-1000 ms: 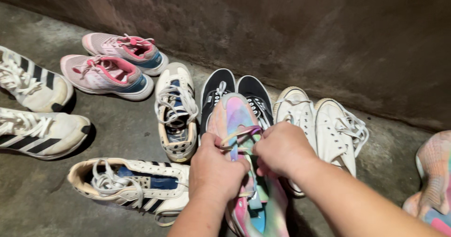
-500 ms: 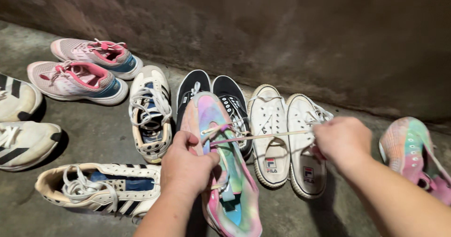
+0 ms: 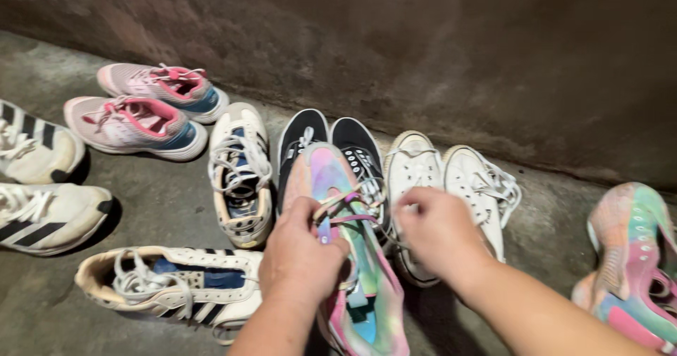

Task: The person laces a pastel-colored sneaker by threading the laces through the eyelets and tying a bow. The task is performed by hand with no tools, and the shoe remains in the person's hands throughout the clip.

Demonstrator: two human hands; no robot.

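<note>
Shoe in hand: a pastel tie-dye sneaker, pink, green and blue, toe toward the wall, on the concrete floor right in front of the black pair.
Lace: a pale lace crosses the sneaker's throat near the upper eyelets, partly threaded.
Left hand: the left hand clamps the sneaker's left side, fingers curled shut around the lace and upper.
Right hand: the right hand is just beside the sneaker's right edge, fingers bunched together; it looks to be pinching the lace end, though blur hides the contact.
Handling: looks light, with a soft knit upper that will buckle when squeezed; the lace is limp and thin, so best pinched near its tip, the shoe steadied by its sole edge.
Around it: black sneakers behind, white canvas pair to the right, cream-and-blue sneaker to the left, its mate lying near the left wrist.
Further out: pink pair, striped white pair, second tie-dye sneaker at far right.
</note>
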